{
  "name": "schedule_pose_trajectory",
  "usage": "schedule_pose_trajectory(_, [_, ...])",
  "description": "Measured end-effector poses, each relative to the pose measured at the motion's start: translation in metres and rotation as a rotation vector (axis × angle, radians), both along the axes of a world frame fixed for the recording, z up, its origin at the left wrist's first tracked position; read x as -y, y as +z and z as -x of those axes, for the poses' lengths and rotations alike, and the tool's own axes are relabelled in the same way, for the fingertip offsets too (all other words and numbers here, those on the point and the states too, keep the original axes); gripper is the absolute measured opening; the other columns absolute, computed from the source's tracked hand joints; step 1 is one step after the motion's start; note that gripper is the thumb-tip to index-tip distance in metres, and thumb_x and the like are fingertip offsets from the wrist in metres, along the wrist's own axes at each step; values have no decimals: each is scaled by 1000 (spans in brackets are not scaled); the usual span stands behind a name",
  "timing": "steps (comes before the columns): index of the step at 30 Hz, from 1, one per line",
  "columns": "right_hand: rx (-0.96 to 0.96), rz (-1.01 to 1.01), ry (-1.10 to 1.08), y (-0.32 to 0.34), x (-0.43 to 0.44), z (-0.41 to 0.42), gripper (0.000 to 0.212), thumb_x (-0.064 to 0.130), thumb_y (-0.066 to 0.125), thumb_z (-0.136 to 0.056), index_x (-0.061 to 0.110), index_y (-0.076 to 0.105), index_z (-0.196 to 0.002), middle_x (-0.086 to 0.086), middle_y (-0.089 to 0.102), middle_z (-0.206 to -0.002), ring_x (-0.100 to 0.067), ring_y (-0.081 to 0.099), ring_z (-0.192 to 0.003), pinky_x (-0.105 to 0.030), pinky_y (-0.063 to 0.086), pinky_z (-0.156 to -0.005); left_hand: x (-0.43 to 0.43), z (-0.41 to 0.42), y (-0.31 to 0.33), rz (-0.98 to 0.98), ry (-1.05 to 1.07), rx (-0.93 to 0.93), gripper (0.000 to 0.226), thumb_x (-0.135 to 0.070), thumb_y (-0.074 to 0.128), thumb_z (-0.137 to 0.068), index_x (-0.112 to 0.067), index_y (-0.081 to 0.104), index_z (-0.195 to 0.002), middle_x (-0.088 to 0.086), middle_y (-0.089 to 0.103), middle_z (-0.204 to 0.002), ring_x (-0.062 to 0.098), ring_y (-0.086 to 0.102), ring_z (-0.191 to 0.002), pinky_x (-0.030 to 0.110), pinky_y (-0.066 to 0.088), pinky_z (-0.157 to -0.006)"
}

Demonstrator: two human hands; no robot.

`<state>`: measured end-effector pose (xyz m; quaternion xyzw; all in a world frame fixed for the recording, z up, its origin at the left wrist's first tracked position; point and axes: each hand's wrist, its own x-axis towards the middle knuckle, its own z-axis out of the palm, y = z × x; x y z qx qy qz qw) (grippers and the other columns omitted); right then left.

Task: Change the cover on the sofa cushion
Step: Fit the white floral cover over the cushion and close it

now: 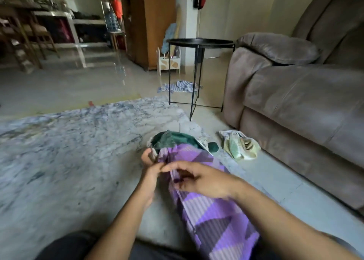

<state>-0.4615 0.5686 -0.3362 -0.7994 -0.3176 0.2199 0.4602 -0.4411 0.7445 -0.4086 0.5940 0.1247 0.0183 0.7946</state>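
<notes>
- Purple ribbed geometric cover (214, 216) is lying across the person's lap, its mouth at the rug's (69, 151) right edge.
- Green cushion (177, 138) is sticking out of that mouth.
- Left hand (148, 166) grip is pinching the cover's edge.
- Right hand (201, 179) grip is curling loosely over the fabric; hold unclear.
- Crumpled pale cloth (239, 146) is lying on the floor beside the plush brown sofa (295, 94).

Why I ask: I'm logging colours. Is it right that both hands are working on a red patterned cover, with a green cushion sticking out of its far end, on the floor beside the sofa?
Not quite: the cover is purple, not red, as the head view shows. The rest stands: the left hand and right hand work on it, the green cushion sticks out, and the sofa is beside.
</notes>
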Motion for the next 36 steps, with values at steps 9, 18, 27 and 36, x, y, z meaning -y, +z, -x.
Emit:
schedule_pose_trajectory(9, [243, 71, -173, -55, -54, -48, 22, -3, 57, -91, 7, 72, -104, 11, 69, -91, 8, 62, -86, -15, 46, -89, -54, 3, -45, -211, 94, -103, 65, -2, 81, -75, -21, 42, -122, 0, 66, -111, 14, 67, -99, 35, 57, -90])
schedule_pose_trajectory(18, [177, 727, -153, -85, -85, -154, 61, 38, 48, -88, 49, 33, -146, -5, 29, -153, -35, 23, -141, -55, 19, -118, -76, -28, -60, 38, 22, -264, 42, -22, 71, -64, -4, 67, -101, 13, 73, -88, 19, 70, -65, 23, 50, -54])
schedule_pose_trajectory(27, [251, 520, -143, -100, -109, -181, 58, 26, 55, -67, 36, 55, -124, -6, 56, -130, -27, 52, -123, -36, 40, -109, -96, -51, -82, 417, 101, -444, 74, -73, 23, -92, -14, 64, -109, 20, 72, -108, 33, 68, -101, 45, 53, -86])
schedule_pose_trajectory(36, [322, 780, 24, -111, -61, -174, 49, 55, 70, -78, 43, 57, -124, 24, 52, -131, -9, 45, -126, -44, 30, -111, -107, -25, -70, -646, 107, -482, 123, -48, 88, -59, -40, -4, -141, 13, 19, -151, 35, 34, -136, 55, 29, -114])
